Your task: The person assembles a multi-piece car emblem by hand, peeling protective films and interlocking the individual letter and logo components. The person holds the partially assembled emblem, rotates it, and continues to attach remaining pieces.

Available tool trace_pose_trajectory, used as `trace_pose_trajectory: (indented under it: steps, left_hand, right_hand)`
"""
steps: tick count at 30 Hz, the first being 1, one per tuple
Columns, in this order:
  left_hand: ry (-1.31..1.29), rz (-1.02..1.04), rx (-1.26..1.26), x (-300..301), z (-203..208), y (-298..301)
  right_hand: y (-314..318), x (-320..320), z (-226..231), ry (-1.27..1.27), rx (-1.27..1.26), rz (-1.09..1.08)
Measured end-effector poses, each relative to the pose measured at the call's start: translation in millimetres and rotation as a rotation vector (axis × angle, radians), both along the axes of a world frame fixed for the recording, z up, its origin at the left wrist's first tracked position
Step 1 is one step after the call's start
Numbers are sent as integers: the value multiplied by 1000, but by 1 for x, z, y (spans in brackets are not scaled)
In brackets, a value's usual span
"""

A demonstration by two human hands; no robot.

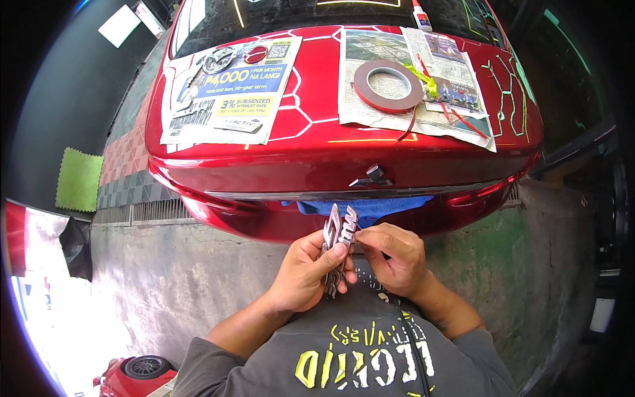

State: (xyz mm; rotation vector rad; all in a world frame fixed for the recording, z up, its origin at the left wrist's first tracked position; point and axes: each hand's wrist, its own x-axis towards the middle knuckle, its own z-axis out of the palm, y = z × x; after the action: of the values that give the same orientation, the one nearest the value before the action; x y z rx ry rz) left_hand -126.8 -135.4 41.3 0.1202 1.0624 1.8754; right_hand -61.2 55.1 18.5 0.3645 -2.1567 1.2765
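Two chrome car lettering emblems (338, 228) stand side by side in my left hand (299, 274), gripped between its thumb and fingers in front of my chest. The lower ends are partly covered by that thumb. At the right edge of the emblems, my right hand (400, 259) is closed in a pinch, its fingertips against or very near the lettering. Whatever small thing lies in that pinch is too small to make out. Just beyond both hands, a blue cloth (397, 206) lies along the rear of a red car (278, 169).
On the trunk lid, one newspaper (281, 99) bears a round chrome emblem (219, 61), a red disc (255, 54) and a small rectangular badge (238, 124). Another newspaper (350, 56) holds a tape roll (360, 87) and red strips. A glue bottle (421, 20) stands behind. Green cloth (79, 178) hangs left.
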Motion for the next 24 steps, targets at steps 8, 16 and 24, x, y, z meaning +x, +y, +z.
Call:
trace_pose_trajectory:
  steps: [8,16,24]
  left_hand:
    - [-14,-20,-1,4,4,2]
    - [6,-68,-19,7,5,2]
    - [12,-80,-38,11,-1,2]
  right_hand:
    - [-1,5,-2,13,-10,7]
    - [2,11,1,-12,-13,36]
    - [0,14,-2,-24,-10,16]
